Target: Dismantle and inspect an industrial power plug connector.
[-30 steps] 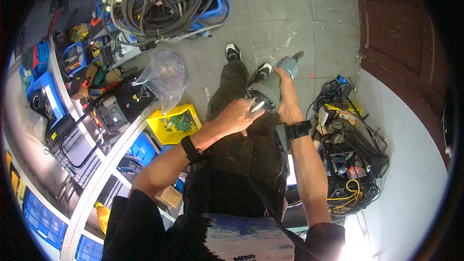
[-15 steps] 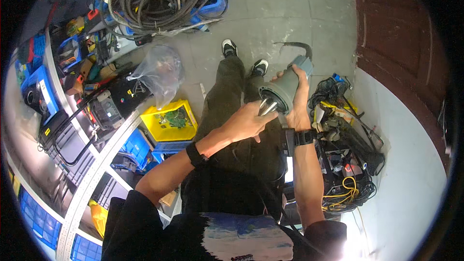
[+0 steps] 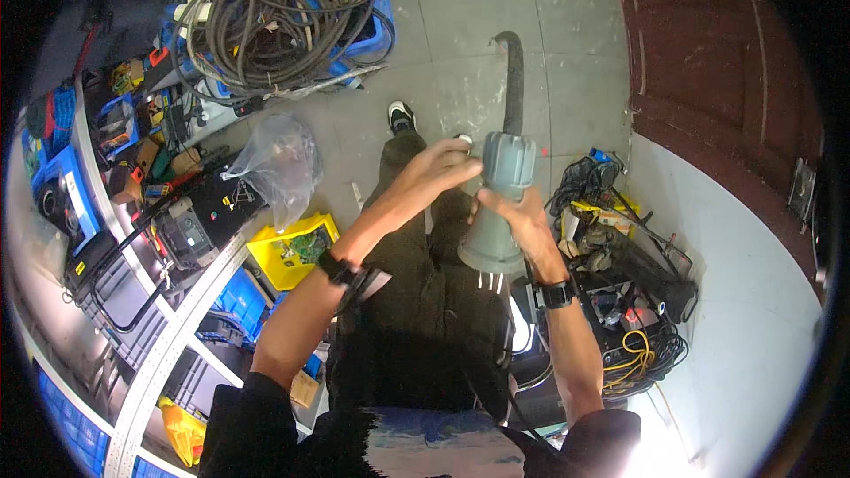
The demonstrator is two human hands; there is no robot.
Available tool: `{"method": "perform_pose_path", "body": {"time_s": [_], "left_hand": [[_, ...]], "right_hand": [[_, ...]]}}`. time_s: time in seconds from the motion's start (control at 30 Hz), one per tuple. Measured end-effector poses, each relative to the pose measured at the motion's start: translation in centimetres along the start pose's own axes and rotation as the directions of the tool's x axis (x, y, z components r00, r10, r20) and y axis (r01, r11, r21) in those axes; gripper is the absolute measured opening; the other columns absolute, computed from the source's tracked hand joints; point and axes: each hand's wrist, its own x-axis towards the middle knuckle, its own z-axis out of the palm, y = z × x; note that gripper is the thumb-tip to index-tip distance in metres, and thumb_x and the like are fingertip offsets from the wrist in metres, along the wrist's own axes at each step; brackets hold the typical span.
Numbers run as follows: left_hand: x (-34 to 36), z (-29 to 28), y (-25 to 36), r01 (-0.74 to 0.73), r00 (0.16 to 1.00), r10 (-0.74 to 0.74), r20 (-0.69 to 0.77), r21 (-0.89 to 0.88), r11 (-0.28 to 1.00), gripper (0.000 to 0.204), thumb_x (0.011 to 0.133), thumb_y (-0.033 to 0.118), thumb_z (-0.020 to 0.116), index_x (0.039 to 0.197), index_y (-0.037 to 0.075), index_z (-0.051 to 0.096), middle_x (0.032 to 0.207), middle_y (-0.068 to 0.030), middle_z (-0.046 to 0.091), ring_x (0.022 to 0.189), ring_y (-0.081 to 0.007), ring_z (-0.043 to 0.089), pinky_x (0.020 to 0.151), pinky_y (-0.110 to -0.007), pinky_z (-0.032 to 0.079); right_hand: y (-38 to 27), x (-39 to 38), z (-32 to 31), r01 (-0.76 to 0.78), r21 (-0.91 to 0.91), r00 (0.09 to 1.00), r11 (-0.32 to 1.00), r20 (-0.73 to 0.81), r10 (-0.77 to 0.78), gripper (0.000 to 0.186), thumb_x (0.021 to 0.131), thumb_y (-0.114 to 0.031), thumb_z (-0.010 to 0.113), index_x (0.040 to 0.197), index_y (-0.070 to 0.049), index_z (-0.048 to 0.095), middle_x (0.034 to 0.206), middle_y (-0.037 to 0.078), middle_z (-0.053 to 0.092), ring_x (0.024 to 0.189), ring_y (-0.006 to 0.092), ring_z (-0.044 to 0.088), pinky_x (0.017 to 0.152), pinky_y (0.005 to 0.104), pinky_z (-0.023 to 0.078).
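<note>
Plug (image 3: 489,237) in R fingers (image 3: 501,204), L fingers (image 3: 462,165) nr edge, flr (image 3: 580,31) room beyond

Bag (image 3: 285,164) left of plug (image 3: 490,237)

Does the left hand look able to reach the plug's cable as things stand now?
Probably yes: the left hand is beside the plug, close to where the cable comes out. Nothing seems in between, and the right hand grips farther from it.

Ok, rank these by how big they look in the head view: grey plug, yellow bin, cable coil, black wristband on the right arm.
1. Cable coil
2. Grey plug
3. Yellow bin
4. Black wristband
Nearness to the camera may enlarge the plug against the bin.
</note>
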Motion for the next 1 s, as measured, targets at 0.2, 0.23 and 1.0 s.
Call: {"method": "perform_pose_path", "body": {"time_s": [0.2, 0.23, 1.0], "left_hand": [[4.1, 3.4, 1.7, 0.148, 0.936, -0.004, 0.352, -0.384, 0.912, 0.042, 0.097, 0.023, 0.071, 0.131, 0.002, 0.058, 0.124, -0.0162, 0.069, 0.113, -0.0273, 0.069, 0.101, -0.045, 0.055], [4.0, 3.3, 1.8, 0.152, 0.935, -0.008, 0.353, -0.380, 0.913, 0.042, 0.097, 0.023, 0.071, 0.131, 0.002, 0.058, 0.124, -0.0162, 0.069, 0.113, -0.0273, 0.069, 0.101, -0.045, 0.055], [1.1, 6.1, 0.1, -0.067, 0.994, 0.097, 0.042, -0.456, 0.887, 0.027, 0.094, 0.013, 0.071, 0.115, 0.003, 0.058, 0.101, -0.0090, 0.062, 0.093, -0.0228, 0.069, 0.102, -0.057, 0.057]], "right_hand": [[-1.1, -1.6, -0.7, 0.082, -0.189, 0.989, 0.979, 0.137, -0.056, 0.036, 0.090, -0.031, 0.078, 0.108, -0.001, 0.071, 0.090, 0.008, 0.076, 0.085, 0.0171, 0.070, 0.081, 0.0347, 0.056], [-2.0, -2.2, -0.8, 0.071, -0.189, 0.981, 0.979, 0.192, -0.034, 0.037, 0.089, -0.031, 0.078, 0.110, -0.001, 0.071, 0.093, 0.008, 0.076, 0.089, 0.0177, 0.070, 0.085, 0.0351, 0.055], [0.1, -2.7, -0.6, 0.082, -0.292, 0.950, 0.953, 0.312, 0.014, 0.041, 0.084, -0.034, 0.080, 0.104, 0.001, 0.072, 0.096, 0.012, 0.075, 0.087, 0.0228, 0.071, 0.083, 0.0365, 0.055]]}}
